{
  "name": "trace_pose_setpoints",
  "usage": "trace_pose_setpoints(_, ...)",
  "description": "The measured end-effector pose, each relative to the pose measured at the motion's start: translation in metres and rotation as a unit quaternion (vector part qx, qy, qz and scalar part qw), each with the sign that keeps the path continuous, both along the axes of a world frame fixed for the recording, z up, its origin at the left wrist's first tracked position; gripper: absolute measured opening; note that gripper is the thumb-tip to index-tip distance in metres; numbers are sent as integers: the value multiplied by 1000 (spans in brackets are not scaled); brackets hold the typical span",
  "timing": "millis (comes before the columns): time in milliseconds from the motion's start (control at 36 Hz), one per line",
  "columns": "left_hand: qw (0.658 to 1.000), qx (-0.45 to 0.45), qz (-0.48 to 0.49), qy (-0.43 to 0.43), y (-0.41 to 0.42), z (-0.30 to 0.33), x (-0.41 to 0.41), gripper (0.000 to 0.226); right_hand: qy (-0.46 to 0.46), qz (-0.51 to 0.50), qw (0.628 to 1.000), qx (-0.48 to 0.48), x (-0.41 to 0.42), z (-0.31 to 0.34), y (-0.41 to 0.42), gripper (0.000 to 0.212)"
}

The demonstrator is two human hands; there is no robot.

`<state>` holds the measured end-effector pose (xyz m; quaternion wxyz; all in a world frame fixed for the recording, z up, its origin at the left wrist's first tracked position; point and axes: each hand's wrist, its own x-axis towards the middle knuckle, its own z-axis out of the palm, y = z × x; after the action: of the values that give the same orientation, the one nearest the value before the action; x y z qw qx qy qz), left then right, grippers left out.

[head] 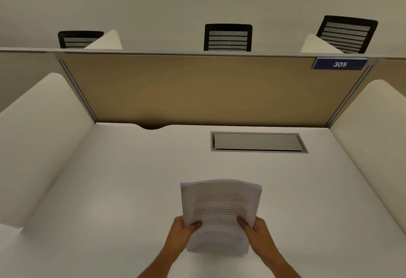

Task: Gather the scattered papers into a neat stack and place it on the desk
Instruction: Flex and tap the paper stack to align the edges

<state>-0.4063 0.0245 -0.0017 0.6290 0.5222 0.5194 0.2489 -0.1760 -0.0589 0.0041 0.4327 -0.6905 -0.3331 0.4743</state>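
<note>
- The stack of papers (220, 209) bends in the middle and stands up on its near edge. I think the top could flop over and the sheets could fan out.
- If one hand lets go first, the pages may slide sideways and get messy again.
- If it is dropped and not laid down slowly, the sheets could slip apart on the smooth table (114, 189).
- The left hand (183, 232) grips the left side of the stack, thumb on the front page.
- The right hand (256, 230) grips the right side the same way.
- The stack is on the near side of the grey cable lid (257, 142), well apart from it, low over the table.
</note>
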Motion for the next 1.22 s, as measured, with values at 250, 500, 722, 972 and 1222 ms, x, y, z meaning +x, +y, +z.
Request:
trace_pose_setpoints(250, 989, 129, 66, -22, 55, 30, -11, 118, -167, 133, 977, -21, 31, 45, 28, 18)
trace_pose_setpoints(500, 929, 246, -257, 106, 79, 98, 5, 81, -396, 326, 856, -64, 12, 89, 56, 31)
trace_pose_setpoints(722, 974, 190, -118, 40, 63, 81, 1, 12, -423, 336, 840, -53, 19, 87, 56, 26)
trace_pose_setpoints(972, 994, 108, 15, 23, 45, 49, -32, 10, -302, 315, 896, -80, 71, 64, 26, 12)
trace_pose_setpoints(1222, 995, 88, 36, 21, 38, 27, -50, 22, -76, 95, 992, 25, 53, 35, -2, 11)
